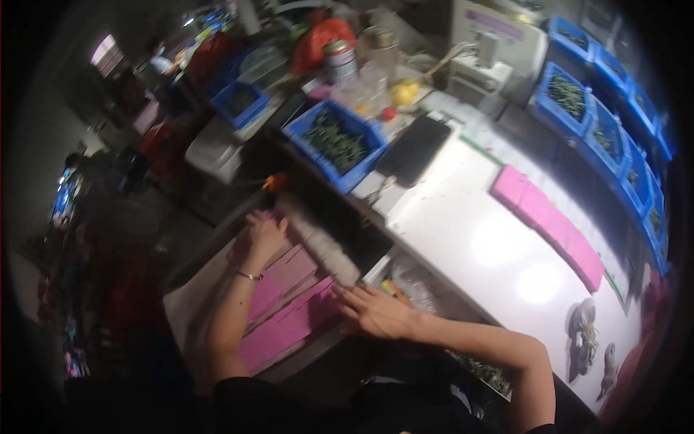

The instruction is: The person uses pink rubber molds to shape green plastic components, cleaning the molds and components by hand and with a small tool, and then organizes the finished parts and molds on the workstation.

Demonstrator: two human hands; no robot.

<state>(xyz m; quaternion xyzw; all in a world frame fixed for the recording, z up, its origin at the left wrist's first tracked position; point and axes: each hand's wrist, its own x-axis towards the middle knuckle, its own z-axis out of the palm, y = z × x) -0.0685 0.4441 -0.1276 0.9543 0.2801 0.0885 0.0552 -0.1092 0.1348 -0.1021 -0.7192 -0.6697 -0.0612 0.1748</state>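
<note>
Several flat pink blocks (289, 318) lie in rows in an open box or drawer close to my body. My left hand (267, 237), with a thin bracelet at the wrist, bends its fingers round a pink block at the far left end; its fingertips are partly hidden. A long whitish strip (318, 242) runs beside the pink rows, its material too blurred to name. My right hand (376, 311) lies at the strip's near end, palm down, fingers stretched and slightly apart, touching its end and the pink edge.
On the white tabletop (463, 224) lie a row of pink blocks (549, 224), a dark phone (416, 148) and a small pale bundle (584, 336). A blue basket (336, 181) of dark green pieces stands beyond the drawer. More blue baskets (567, 123) line the right. A person (163, 61) is far left.
</note>
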